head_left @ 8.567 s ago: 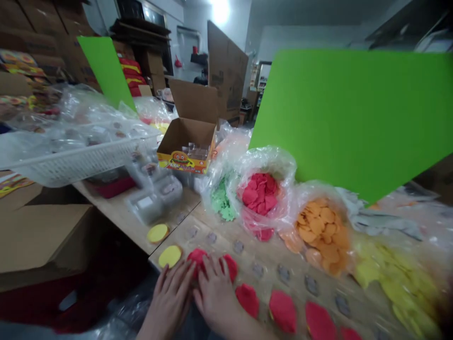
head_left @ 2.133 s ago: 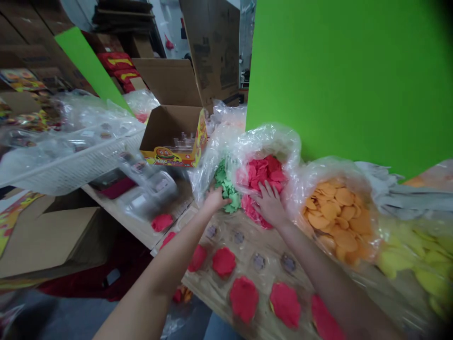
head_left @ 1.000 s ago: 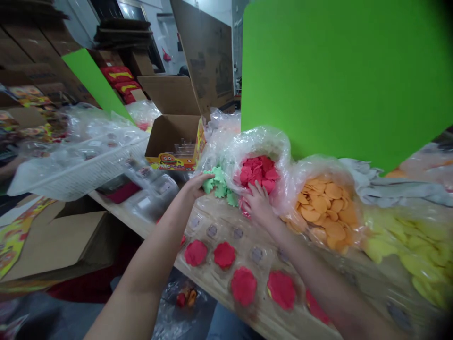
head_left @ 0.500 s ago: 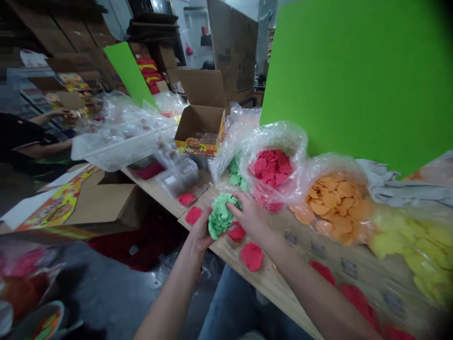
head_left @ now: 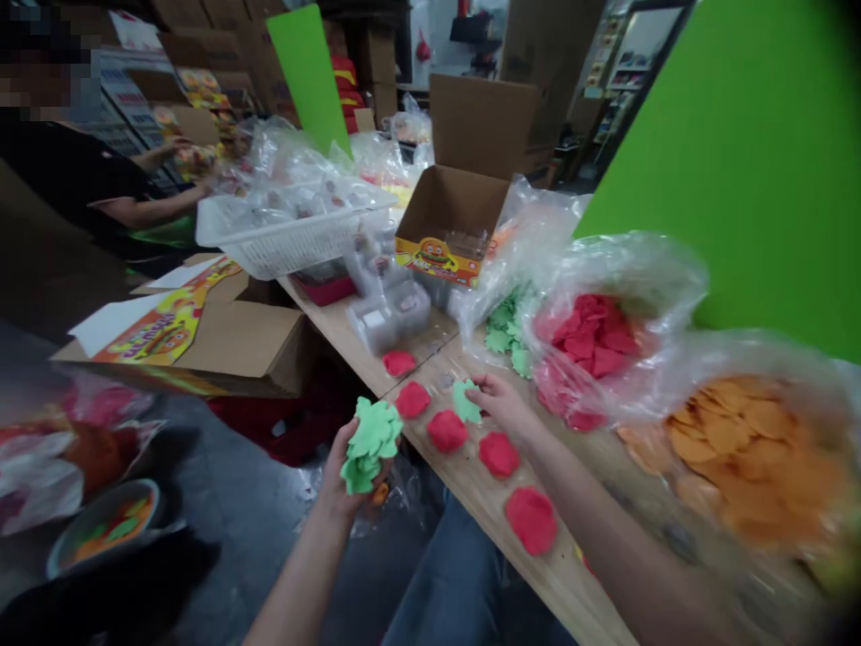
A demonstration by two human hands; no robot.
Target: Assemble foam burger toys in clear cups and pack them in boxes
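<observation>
**A:** What's in the left hand point(head_left: 356, 475)?

**B:** A stack of green cutouts point(head_left: 369, 441), ragged and leaf-shaped. The hand cups them from below with its fingers curled up around them, out past the edge of the table point(head_left: 484, 529).

**A:** And the right hand point(head_left: 503, 404)?

**B:** It's over the table, its fingers point(head_left: 485, 388) at a single green piece point(head_left: 465, 401). They're touching it, but I can't tell whether they're clamped on it.

**A:** What's near that piece?

**B:** Red discs point(head_left: 447, 431) sit just beside it on the tabletop. Behind them, a bag of green pieces point(head_left: 508, 330) stands next to a bag of red pieces point(head_left: 592, 336), with a bag of orange pieces point(head_left: 733, 449) to the right.

**A:** Further off?

**B:** An open box point(head_left: 450, 224), a white basket point(head_left: 289, 242), and a co-worker point(head_left: 73, 175) at far left, reaching toward the table.
</observation>
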